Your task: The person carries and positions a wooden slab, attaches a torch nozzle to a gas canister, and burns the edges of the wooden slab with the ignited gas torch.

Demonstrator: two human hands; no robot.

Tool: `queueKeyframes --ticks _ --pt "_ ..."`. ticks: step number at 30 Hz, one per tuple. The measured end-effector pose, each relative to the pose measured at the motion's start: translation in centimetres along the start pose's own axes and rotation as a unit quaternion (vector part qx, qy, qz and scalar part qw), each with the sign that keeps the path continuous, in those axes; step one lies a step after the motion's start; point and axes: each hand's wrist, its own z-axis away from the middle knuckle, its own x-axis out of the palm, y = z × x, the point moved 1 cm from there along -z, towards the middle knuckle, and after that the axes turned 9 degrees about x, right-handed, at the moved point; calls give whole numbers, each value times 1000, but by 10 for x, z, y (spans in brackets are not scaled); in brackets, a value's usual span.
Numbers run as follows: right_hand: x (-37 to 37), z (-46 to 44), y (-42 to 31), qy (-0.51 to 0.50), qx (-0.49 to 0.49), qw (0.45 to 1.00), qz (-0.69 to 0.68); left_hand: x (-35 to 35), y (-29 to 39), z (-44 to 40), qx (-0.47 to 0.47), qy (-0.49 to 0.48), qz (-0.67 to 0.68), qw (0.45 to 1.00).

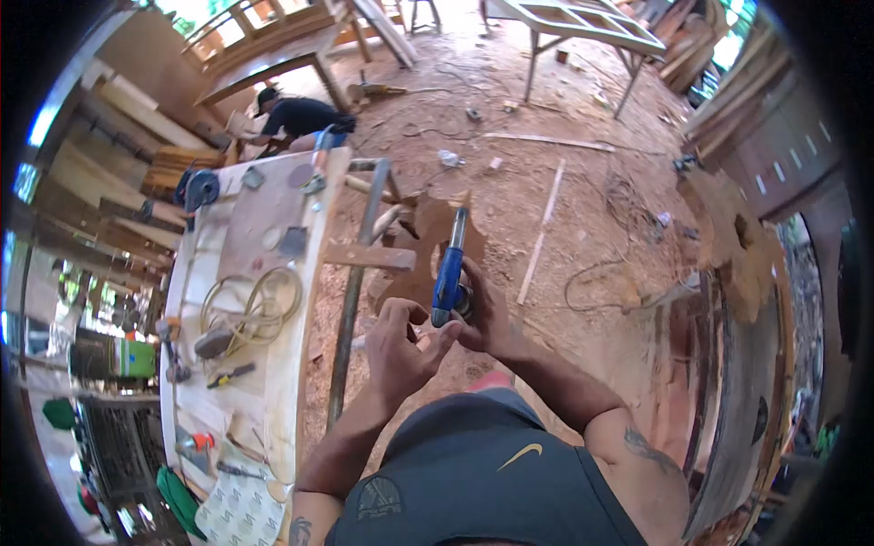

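A blue blow torch [447,278] with a silver nozzle tube points away from me in the middle of the head view. My right hand [484,314] is wrapped round its lower part from the right, where the palm hides what sits under the blue body. My left hand [402,348] is at the rear of the torch with fingers loosely curled and thumb stretched towards the dark end cap. Whether that thumb touches the cap is hard to tell. Behind the torch is an irregular brown wood slab [414,259], partly covered by my hands.
On the left a workbench [314,209] carries a coiled hose [273,296], a yellow-black tool [231,375] and a power tool [198,189]. Another person [305,118] crouches beyond it. Wood strips [543,232] and cords lie on the dusty floor. A large wood slab [737,241] stands right.
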Motion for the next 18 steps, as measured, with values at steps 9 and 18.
queueKeyframes --ticks 9,18 --pt "-66 -5 3 184 58 979 63 66 30 -61 97 -118 -65 986" --pt "-90 10 4 328 61 928 167 95 27 -89 111 -244 114 957"
